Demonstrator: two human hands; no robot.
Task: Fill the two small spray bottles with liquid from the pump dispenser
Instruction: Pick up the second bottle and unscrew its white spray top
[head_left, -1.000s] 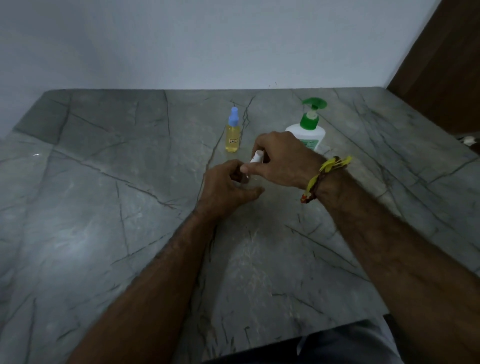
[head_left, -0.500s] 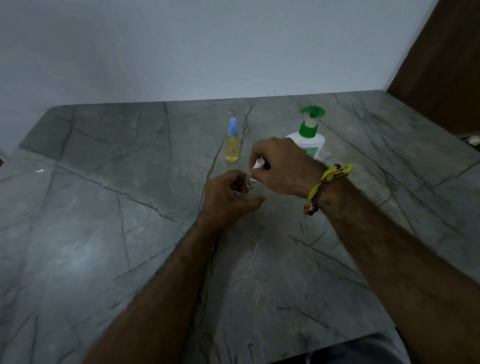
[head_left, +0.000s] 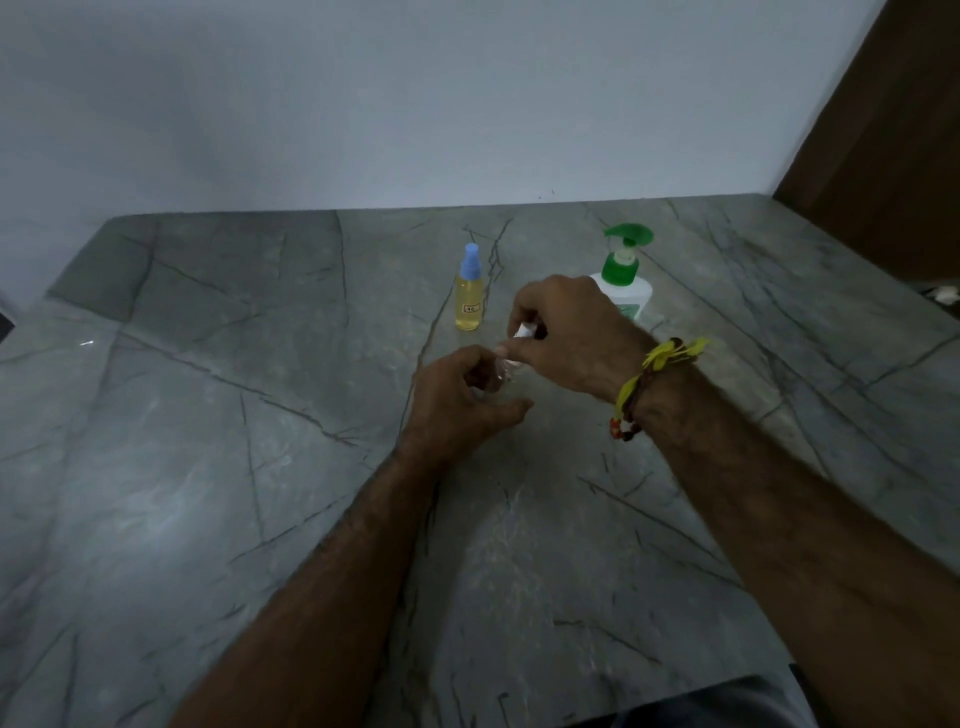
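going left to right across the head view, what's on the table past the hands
Spray bottle with blue cap and yellow liquid → left hand holding the small clear bottle → right hand pinching the white cap → pump dispenser with green pump → yellow wrist thread.

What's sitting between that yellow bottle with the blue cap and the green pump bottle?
In the head view, nothing stands between the yellow spray bottle and the pump dispenser, only bare grey table. The right hand hovers just in front of that gap.
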